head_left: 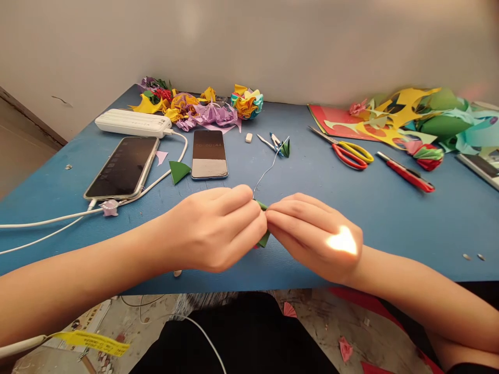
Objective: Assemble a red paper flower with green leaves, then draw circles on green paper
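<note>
Both my hands meet above the front part of the blue table, fingers pinched together. Between them shows a folded piece of green paper (265, 240), mostly hidden by the fingers. My left hand (218, 228) is closed on its left side, and my right hand (315, 231) pinches it from the right. A thin wire (266, 170) rises from between the hands and runs back to a small green paper piece (286, 148). A trace of red or pink shows just under the green paper. A loose green paper piece (179, 171) lies left of my hands.
On the blue table (390, 223) lie two phones (209, 156), a white power bank (132, 122) with cables, an eraser (248, 137), a compass (273, 143), scissors (343, 149) and a red utility knife (407, 172). Paper flowers (248, 103) and cut paper scraps (409, 111) line the back.
</note>
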`<control>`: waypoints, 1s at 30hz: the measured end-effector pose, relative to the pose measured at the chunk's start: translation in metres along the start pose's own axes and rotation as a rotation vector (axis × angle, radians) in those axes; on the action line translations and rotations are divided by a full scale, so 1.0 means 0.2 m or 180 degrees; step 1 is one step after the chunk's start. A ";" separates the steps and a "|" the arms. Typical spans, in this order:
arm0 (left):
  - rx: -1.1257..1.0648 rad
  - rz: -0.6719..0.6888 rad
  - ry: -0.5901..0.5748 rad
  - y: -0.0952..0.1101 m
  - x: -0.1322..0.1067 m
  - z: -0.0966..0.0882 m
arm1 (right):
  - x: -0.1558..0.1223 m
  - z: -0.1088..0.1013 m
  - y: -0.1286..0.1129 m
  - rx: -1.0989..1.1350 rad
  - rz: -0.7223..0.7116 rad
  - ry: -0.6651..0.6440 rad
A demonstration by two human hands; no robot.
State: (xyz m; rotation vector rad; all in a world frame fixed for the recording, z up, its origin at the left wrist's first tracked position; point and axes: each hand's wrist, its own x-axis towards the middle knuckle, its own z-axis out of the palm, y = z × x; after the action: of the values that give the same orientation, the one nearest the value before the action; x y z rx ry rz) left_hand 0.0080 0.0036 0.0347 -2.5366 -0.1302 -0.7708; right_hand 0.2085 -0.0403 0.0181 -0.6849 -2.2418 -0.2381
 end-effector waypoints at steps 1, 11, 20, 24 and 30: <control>-0.0082 0.0001 -0.0055 0.00 0.00 0.00 | 0.00 0.00 0.00 0.0034 -0.0012 -0.0026; -0.0139 -0.1368 0.0268 0.10 0.00 -0.04 | 0.01 -0.02 0.03 -0.0326 0.0037 0.0033; -0.0346 -0.1874 0.0224 0.12 0.00 -0.03 | 0.01 -0.04 0.03 -0.0662 -0.0195 -0.0062; -0.0265 -0.1868 0.0150 0.12 0.00 -0.03 | 0.00 -0.04 0.03 -0.0650 -0.0222 -0.0069; -0.0070 -0.1641 0.0261 0.12 -0.01 -0.03 | -0.01 -0.04 0.03 -0.0721 -0.0190 -0.0165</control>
State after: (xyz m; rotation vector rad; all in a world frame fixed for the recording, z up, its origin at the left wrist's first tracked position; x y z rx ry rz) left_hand 0.0086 -0.0204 0.0285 -2.5096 -0.7732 -1.0663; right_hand 0.2177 -0.0396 0.0229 -0.7505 -2.3084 -0.5152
